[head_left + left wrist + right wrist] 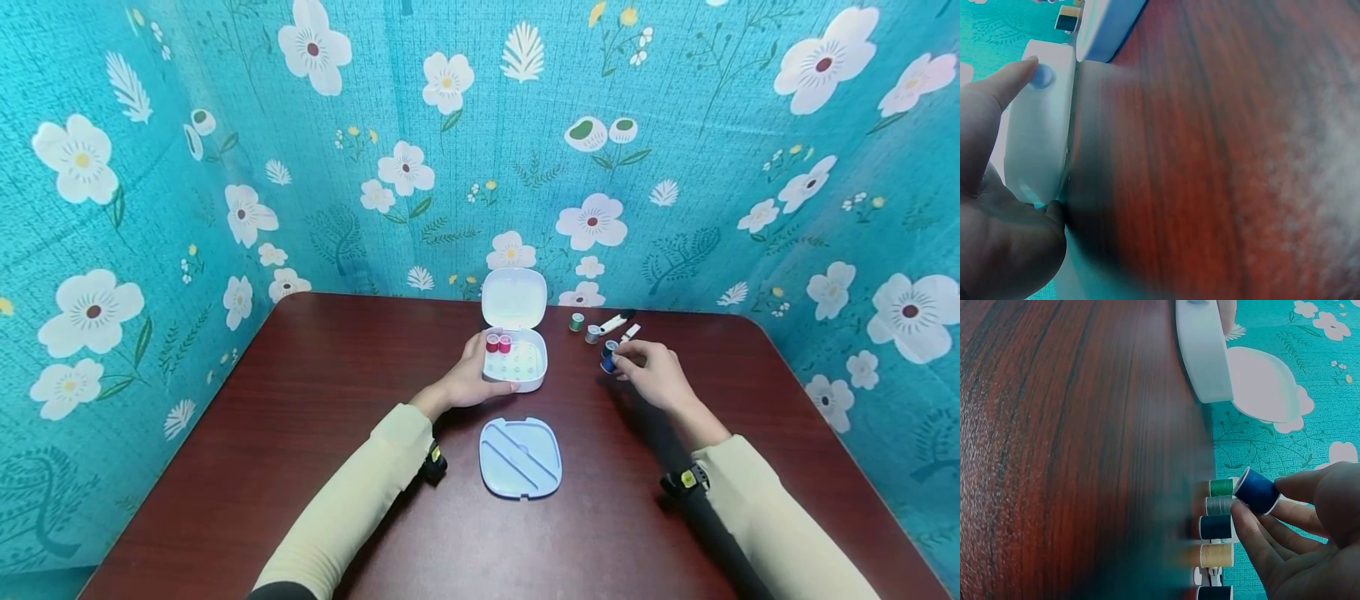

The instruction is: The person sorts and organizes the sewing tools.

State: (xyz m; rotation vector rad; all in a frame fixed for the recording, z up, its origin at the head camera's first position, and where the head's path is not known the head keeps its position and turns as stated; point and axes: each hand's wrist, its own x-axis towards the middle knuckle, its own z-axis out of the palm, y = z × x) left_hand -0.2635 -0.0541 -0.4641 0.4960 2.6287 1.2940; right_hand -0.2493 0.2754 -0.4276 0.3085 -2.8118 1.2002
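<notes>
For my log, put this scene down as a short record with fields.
Left hand: grips white box
Right hand: pinches blue spool
Lid: open, tipped back
In box: two reddish spools, side by side, back left
Other spools: green one, grey one, tan one, dark ones
Light blue tray: on table, nearer the person than the box

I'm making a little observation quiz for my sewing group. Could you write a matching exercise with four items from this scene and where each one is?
Column one:
1. Dark blue spool
2. Two red-pink spools
3. Light blue tray
4. Green spool

Column two:
A. On the table, nearer the person than the white box
B. Inside the white box
C. On the table, right of the white box
D. Pinched by the right hand

Pairs: 1-D, 2-B, 3-A, 4-C
</notes>
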